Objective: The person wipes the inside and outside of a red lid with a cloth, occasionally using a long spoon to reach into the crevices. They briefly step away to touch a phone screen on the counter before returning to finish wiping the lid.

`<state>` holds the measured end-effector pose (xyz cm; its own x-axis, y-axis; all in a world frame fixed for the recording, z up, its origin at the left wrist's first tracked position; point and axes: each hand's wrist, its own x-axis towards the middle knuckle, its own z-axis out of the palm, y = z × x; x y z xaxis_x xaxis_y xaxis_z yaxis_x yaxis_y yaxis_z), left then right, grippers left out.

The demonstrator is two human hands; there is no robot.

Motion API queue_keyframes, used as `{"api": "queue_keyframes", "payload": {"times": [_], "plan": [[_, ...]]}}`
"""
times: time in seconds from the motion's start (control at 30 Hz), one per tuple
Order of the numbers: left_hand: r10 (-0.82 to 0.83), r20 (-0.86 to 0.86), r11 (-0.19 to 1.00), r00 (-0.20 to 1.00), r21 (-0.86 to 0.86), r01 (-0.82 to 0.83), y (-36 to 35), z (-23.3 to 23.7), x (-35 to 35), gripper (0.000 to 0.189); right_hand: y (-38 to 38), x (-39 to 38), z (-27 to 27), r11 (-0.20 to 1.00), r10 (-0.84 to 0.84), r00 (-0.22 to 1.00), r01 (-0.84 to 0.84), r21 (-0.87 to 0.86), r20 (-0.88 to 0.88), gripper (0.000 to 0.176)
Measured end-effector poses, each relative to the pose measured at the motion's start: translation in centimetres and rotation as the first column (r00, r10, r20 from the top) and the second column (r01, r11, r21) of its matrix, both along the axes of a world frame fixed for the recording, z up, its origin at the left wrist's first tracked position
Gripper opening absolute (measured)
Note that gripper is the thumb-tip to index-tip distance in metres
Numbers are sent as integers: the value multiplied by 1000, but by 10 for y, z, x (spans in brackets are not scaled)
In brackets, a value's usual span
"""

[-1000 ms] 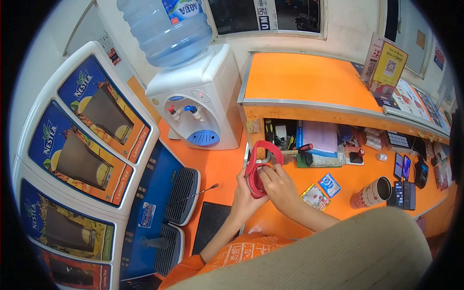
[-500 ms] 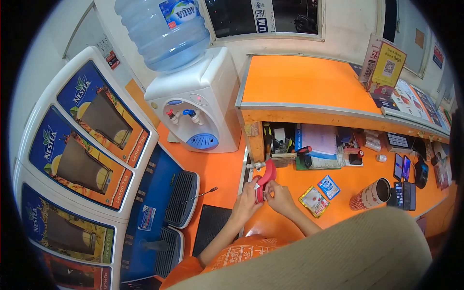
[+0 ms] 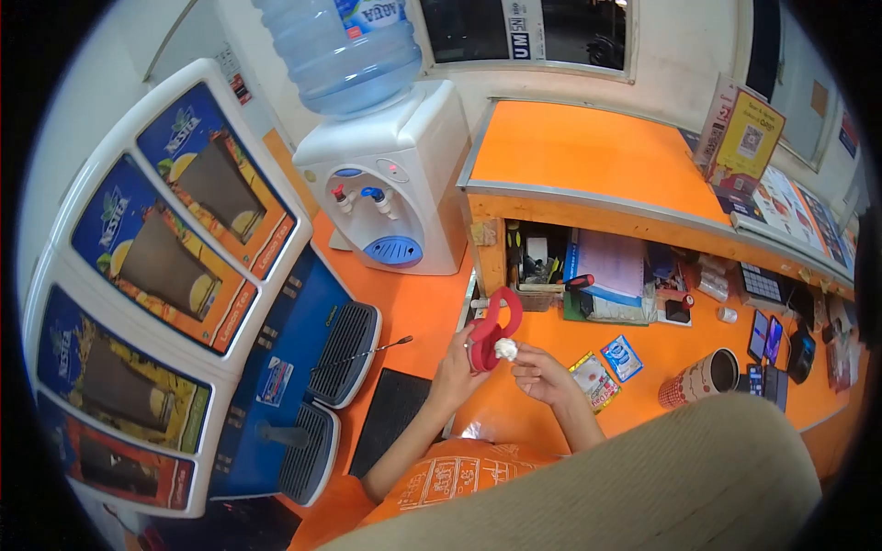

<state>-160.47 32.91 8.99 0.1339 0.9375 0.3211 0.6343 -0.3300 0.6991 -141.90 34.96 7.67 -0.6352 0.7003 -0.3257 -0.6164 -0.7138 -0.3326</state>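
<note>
My left hand (image 3: 453,375) is closed around a red round piece with a raised loop (image 3: 508,312), which looks like a lid with a carrying handle. Pinched in the fingers of my right hand (image 3: 544,375) is a small white crumpled wad (image 3: 505,349), close against the opening of the red piece. To the right of that hand lie a yellow-and-red sachet (image 3: 595,378) and a blue sachet (image 3: 622,357) on the orange counter (image 3: 542,323). Farther right stands a patterned paper cup (image 3: 684,386) with dark contents.
On the left are a Nestea drink dispenser (image 3: 234,335) with drip trays and a long stirring spoon (image 3: 363,353). A white water dispenser (image 3: 395,174) stands behind. Under the raised orange shelf (image 3: 588,156) sit papers (image 3: 609,266), phones (image 3: 764,335) and small items.
My right hand has drawn back slightly from the red piece, and the white wad now shows in its fingers. The red piece has turned, showing its opening. The view has shifted a little.
</note>
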Motion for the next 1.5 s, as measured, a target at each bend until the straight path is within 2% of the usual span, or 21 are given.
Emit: {"api": "queue_keyframes", "payload": {"times": [0.07,0.2,0.3,0.37,0.4,0.43,0.53,0.57,0.6,0.67,0.77,0.83,0.87,0.9,0.93,0.97,1.03,1.13,1.3,1.43,1.5], "plan": [[69,60,997,996,-22,-68,-8,0,-5,83,-4,11,4,999,-38,997,38,0,-64,19],[174,203,985,964,-38,-169,-27,-4,-14,84,-11,24,13,998,43,993,-38,48,-107,25],[256,188,966,948,-32,-255,-48,-3,-18,87,-12,20,8,985,114,983,-94,142,-143,29],[306,265,952,914,-59,-302,-63,-1,-18,87,-11,13,1,995,37,997,-43,86,68,28],[334,336,942,881,-79,-327,-72,0,-19,88,-8,12,-12,993,77,994,-83,87,75,28],[415,344,907,843,-77,-415,-95,2,-23,88,-3,3,-31,974,102,944,-158,160,313,25],[495,390,854,776,-54,-518,-129,5,-21,94,13,6,-82,875,8,623,-383,296,782,17],[537,393,823,746,-51,-566,-143,8,-21,94,29,13,-112,748,-139,335,-581,321,932,21],[564,404,806,721,-76,-588,-159,12,-20,94,38,16,-134,595,-354,54,-758,269,934,25],[625,397,764,672,-135,-631,-192,19,-22,96,18,13,-130,485,-812,-176,-734,476,556,33],[703,413,666,579,-94,-740,-245,15,-25,96,-23,-22,-83,335,-871,12,-716,612,491,38],[748,437,596,500,-109,-796,-283,14,-27,95,-60,-48,-64,48,-856,307,-754,655,417,31],[768,457,562,449,-146,-814,-303,17,-27,95,-86,-65,-47,227,-551,479,-701,676,683,31],[781,478,536,402,-182,-825,-324,20,-26,95,-118,-86,-30,410,-146,598,-688,599,788,32],[792,482,499,375,-157,-852,-345,24,-25,95,-151,-102,-22,418,-35,668,-666,618,743,33],[808,481,465,342,-162,-871,-364,26,-24,95,-174,-118,-13,340,102,657,-729,594,747,33],[814,507,382,282,-103,-918,-403,27,-23,95,-228,-142,15,311,351,627,-779,545,695,34],[857,479,245,189,-58,-968,-458,38,-23,93,-293,-170,31,223,546,549,-823,523,633,33],[881,467,75,69,4,-997,-553,34,-34,92,-383,-215,34,37,654,437,-833,552,617,27],[876,482,-39,-35,-2,-999,-637,32,-49,92,-467,-262,35,-37,627,483,-765,643,611,24],[873,479,-109,-88,17,-994,-682,14,-62,93,-509,-292,32,-205,465,573,-671,712,675,20]]}}
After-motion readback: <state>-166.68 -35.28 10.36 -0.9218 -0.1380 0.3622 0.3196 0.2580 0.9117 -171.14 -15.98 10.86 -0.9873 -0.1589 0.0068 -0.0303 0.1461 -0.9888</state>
